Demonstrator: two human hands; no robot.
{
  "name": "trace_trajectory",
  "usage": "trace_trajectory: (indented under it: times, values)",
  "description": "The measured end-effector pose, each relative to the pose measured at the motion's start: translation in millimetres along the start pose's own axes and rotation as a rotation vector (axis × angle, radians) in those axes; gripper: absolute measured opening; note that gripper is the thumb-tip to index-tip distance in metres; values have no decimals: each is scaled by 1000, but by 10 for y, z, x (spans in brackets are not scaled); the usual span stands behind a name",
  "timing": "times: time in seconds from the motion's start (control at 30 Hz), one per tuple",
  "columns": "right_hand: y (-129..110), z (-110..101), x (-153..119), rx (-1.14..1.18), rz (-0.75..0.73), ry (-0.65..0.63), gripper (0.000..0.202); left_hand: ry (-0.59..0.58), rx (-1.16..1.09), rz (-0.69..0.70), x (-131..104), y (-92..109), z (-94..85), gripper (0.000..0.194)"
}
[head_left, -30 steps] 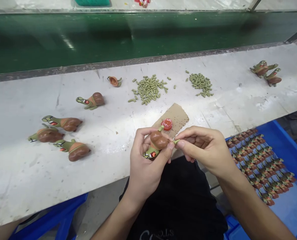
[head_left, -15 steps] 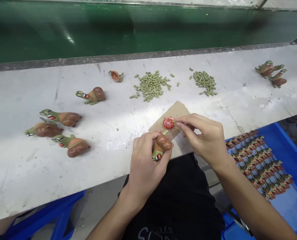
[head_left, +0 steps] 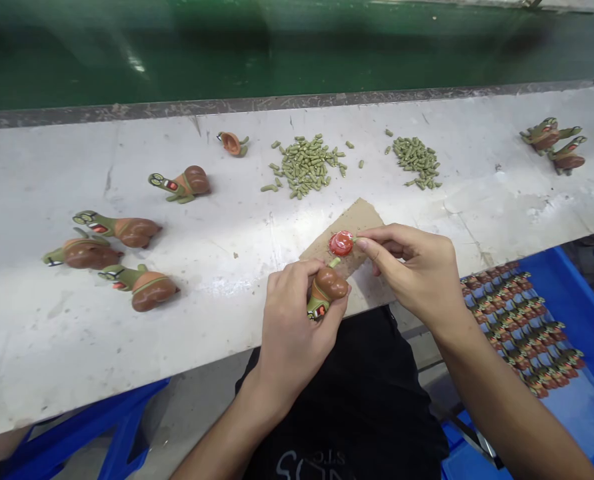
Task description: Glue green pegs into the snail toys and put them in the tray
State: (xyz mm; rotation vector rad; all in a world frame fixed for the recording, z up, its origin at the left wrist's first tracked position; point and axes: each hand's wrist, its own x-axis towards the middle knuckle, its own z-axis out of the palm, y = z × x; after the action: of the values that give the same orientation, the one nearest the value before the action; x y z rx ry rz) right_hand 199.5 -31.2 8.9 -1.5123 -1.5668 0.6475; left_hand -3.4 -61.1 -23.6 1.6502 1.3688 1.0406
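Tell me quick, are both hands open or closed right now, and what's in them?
Left hand: closed, holding a brown-and-green figure.
Right hand: closed, pinching a small green piece at the red dish.

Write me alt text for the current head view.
Left hand holds a brown-and-green figurine; right hand pinches a small green piece at the edge of a red dish on cardboard. Two piles of green pieces and more figurines lie on the white table.
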Motion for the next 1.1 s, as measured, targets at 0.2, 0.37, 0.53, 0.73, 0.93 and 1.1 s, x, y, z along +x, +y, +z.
trace_trajectory:
  times: [0.2, 0.37, 0.53, 0.73, 0.93, 1.1]
  values:
    - [-82, 9, 46, 184, 182, 45, 13, 43, -70, -28, -36, -18, -1, 25]
    - [-184, -40, -37, 491, 302, -2, 28, 13, -356, -71, -19, 80, -127, 27]
    - [-259, -63, -190, 659, 388, -100, 28, -153, -593, -181, 49, 89, -214, 19]
    - [-281, -30, -227, 699, 406, -132, 34, -249, -647, -168, 112, 5, -205, 16]
    - [-256, -53, -241, 650, 381, -145, 25, -261, -610, -159, 163, 25, -188, 12]
    - [-269, -100, -233, 553, 328, -170, 26, -242, -568, -170, 182, 66, -188, 16]
